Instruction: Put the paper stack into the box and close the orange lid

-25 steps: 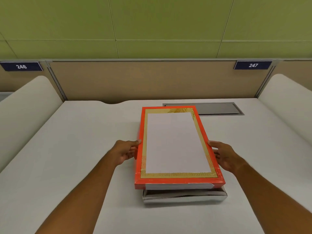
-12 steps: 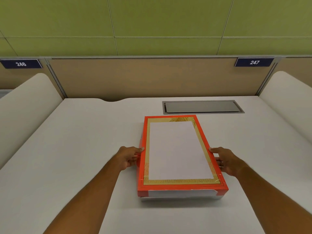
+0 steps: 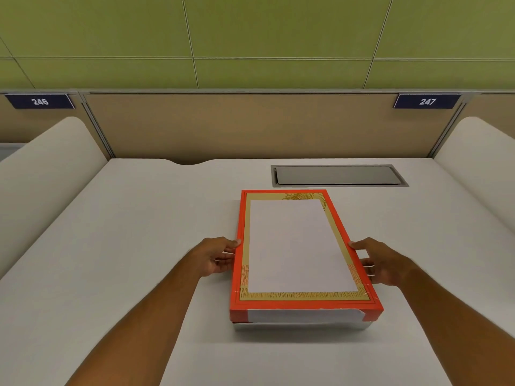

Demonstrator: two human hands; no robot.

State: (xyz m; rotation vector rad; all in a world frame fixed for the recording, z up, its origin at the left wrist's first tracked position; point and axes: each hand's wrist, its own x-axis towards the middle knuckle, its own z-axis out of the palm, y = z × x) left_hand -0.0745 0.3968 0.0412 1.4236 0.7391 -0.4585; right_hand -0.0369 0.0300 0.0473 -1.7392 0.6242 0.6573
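The orange lid [image 3: 303, 305], with a gold border and a white panel on top, sits down over the box on the white desk. Only a thin silver strip of the box [image 3: 301, 326] shows beneath the lid's near edge. The paper stack is hidden inside. My left hand [image 3: 216, 256] presses on the lid's left side, thumb on the top edge. My right hand [image 3: 380, 260] holds the lid's right side the same way.
A white desk [image 3: 125, 246] with a grey cable hatch [image 3: 337, 175] just behind the box. White curved dividers stand at the left [image 3: 41, 174] and right [image 3: 485, 162]. A tan partition with number plates 246 and 247 closes off the back.
The lid came down from a raised, tilted position onto the box, so the gap at the near edge has closed. Both hands stayed on its sides.
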